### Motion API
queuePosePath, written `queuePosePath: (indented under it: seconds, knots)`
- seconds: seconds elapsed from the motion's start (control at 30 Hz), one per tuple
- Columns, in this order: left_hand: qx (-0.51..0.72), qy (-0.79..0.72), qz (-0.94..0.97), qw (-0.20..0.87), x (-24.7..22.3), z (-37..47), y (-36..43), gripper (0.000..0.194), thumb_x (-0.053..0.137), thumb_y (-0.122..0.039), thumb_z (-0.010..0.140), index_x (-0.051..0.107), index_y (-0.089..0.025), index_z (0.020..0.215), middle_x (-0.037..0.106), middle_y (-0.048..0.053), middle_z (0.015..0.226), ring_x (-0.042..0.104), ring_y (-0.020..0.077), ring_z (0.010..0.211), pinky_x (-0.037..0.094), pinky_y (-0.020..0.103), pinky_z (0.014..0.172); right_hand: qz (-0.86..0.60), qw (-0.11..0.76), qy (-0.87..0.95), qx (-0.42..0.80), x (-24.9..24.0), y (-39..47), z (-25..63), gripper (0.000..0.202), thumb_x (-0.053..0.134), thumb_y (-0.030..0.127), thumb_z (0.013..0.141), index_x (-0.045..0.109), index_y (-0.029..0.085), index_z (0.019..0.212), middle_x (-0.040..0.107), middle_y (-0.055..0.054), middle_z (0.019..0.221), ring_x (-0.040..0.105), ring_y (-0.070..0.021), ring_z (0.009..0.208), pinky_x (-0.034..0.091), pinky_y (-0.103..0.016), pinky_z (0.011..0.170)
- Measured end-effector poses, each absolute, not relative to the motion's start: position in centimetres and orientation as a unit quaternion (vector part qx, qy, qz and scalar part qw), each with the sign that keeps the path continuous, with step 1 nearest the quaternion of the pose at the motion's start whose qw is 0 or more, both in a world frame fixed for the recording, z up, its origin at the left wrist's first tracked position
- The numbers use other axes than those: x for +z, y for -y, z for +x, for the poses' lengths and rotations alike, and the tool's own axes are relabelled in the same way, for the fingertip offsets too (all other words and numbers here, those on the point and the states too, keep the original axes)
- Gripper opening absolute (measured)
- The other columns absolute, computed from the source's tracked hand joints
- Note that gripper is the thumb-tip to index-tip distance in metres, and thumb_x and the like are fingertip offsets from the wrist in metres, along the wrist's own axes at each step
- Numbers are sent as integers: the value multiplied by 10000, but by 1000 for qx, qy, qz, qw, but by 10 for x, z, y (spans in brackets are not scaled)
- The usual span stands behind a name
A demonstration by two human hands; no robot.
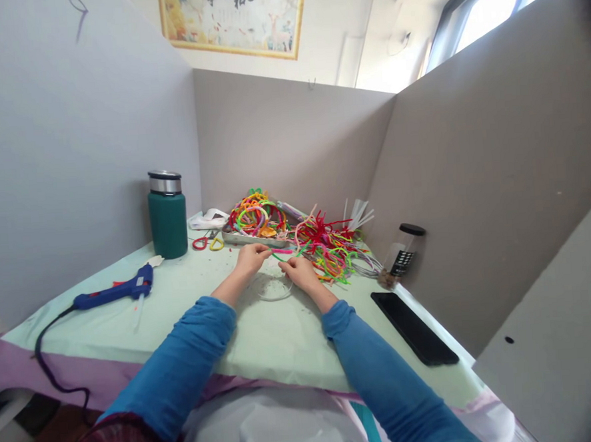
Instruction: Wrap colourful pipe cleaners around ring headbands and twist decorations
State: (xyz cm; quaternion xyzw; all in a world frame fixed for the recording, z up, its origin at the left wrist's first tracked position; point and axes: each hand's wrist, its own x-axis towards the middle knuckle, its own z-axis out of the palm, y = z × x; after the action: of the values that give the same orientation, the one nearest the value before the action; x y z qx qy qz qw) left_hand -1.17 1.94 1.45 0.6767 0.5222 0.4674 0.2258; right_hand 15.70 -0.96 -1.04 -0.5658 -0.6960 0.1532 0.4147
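Note:
Over the middle of the table, my left hand (251,257) pinches a green pipe cleaner (276,256) between thumb and fingers. A short way to its right, my right hand (300,273) is closed with its fingertips near the same pipe cleaner, which runs between both hands. Below them a thin white hoop (275,298) shows, its upper part hidden by the hands; whether either hand touches it I cannot tell. A pink pipe cleaner (283,251) lies just behind the fingers.
Behind stands a tray (251,239) of colourful twisted rings, with a heap of pipe cleaners (327,246) to its right. At left are a blue glue gun (114,293), a green bottle (168,219) and scissors (209,243). A black phone (413,327) and a jar (402,254) lie right.

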Motion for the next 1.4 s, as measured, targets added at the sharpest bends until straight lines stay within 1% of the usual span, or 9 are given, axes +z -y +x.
queuePosePath:
  seconds: [0.2,0.33,0.53,0.63,0.87,1.03,1.1,1.27,1.4]
  knots:
    - [498,-492,668,253,13,-11,-21,292,656,-402,633,710,-133,733,672,38,671,553,160,633,386,269,604,-529,500,561,395,-6,11,152,151,578,286,778,617,161,704,604,14,591,429,-72,417,284,-211,416]
    - [513,-468,668,267,13,-10,-21,325,668,-443,606,696,-136,706,655,33,657,538,155,639,377,264,609,-427,556,429,570,-4,8,151,97,638,231,735,583,169,785,621,11,667,482,-68,456,324,-189,408]
    - [523,-464,646,307,11,-9,-21,400,669,-506,588,680,-125,712,607,12,612,462,114,561,324,242,531,-359,595,357,624,-2,11,152,154,662,219,707,518,192,753,586,34,631,485,-74,470,409,-206,454]
    - [522,-474,635,316,9,-11,-22,389,649,-498,618,676,-125,727,605,7,612,414,90,509,295,234,497,-356,596,402,597,-2,12,149,218,701,274,661,507,195,721,585,33,633,476,-76,478,404,-214,467]
    - [499,-512,615,333,6,-14,-25,353,630,-485,651,649,-133,677,590,5,565,341,66,424,241,226,433,-408,609,570,372,0,15,145,188,669,330,663,579,172,617,480,49,478,395,-80,438,300,-231,452]
    - [486,-517,633,309,13,-13,-17,325,636,-461,661,682,-142,704,631,13,592,393,82,458,278,231,465,-371,634,542,409,9,13,155,315,593,476,739,640,165,733,620,-30,627,467,-112,497,365,-256,503]
    - [478,-529,644,279,16,-13,-14,278,636,-412,667,696,-143,697,643,19,588,448,102,502,310,235,502,-393,630,564,362,10,13,158,358,534,502,782,656,167,748,636,-45,643,507,-135,541,396,-270,547]
    - [461,-541,658,248,18,-13,-12,239,624,-369,680,712,-147,698,659,28,590,526,136,581,346,242,556,-437,579,684,83,8,19,158,326,507,416,856,663,189,682,656,-53,735,576,-176,733,424,-292,704]
    - [462,-535,658,260,14,-15,-16,272,637,-406,668,715,-149,709,657,28,591,527,137,574,348,244,552,-395,524,754,39,3,22,154,191,552,323,857,687,197,904,677,-48,839,583,-166,725,437,-289,722]
